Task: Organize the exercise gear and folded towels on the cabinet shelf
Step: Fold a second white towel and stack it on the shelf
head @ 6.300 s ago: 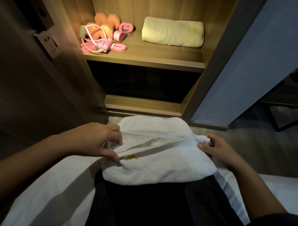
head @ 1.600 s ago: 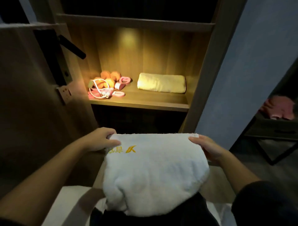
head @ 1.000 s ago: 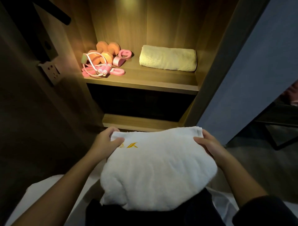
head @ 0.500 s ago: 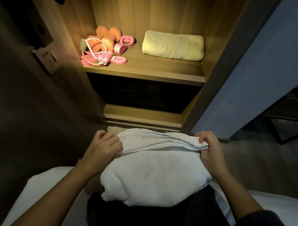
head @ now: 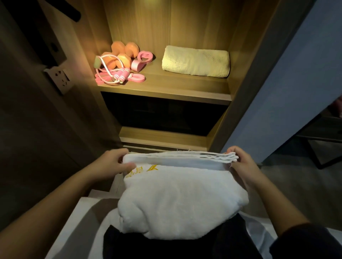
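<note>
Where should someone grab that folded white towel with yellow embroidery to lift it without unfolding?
Probably at its two short ends, one hand from each side. The folded white terry towel is wide and floppy, with loose layered edges along its far side; pinching those layers at both corners, as the left hand and right hand do, should keep the fold closed.

overall exposure: dim. a single warm light at the top edge brightens the back panel and the shelf, strongest at the left. the compartment below is near black. the white towel reads pale grey, without glare. focus is soft, with fine noise. straight edges bow toward the frame borders; corners darken.
</note>
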